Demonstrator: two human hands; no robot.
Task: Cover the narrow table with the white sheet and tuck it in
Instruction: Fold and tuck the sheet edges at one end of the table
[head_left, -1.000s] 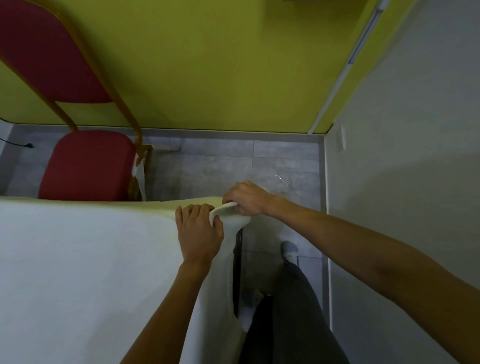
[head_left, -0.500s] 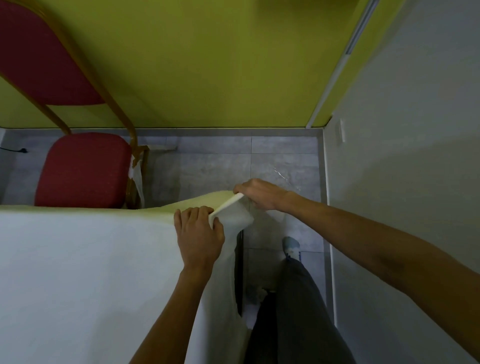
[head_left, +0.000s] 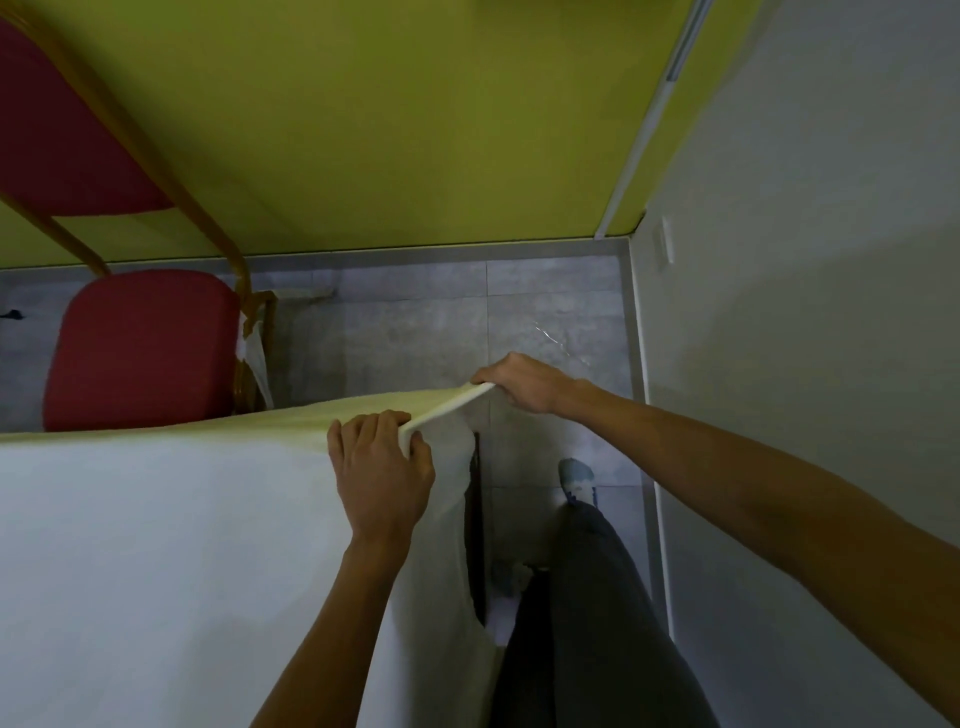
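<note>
The white sheet (head_left: 156, 545) lies over the narrow table and fills the lower left of the head view. The table itself is hidden, apart from a dark strip of its end (head_left: 475, 519). My left hand (head_left: 382, 473) presses flat on the sheet at the far right corner, thumb against a raised fold. My right hand (head_left: 524, 384) pinches the sheet's corner edge and holds it stretched out past the table end, up and to the right. Loose sheet hangs down the table's end below my hands.
A red chair (head_left: 140, 348) with a wooden frame stands beyond the table on the left. A yellow wall runs along the back, a grey wall (head_left: 805, 312) close on the right. My leg and shoe (head_left: 576, 480) stand on grey floor tiles in the narrow gap.
My right hand has pulled the sheet's corner outward to the right, away from my left hand, stretching the fold taut. My left hand has stayed pressed on the corner.
</note>
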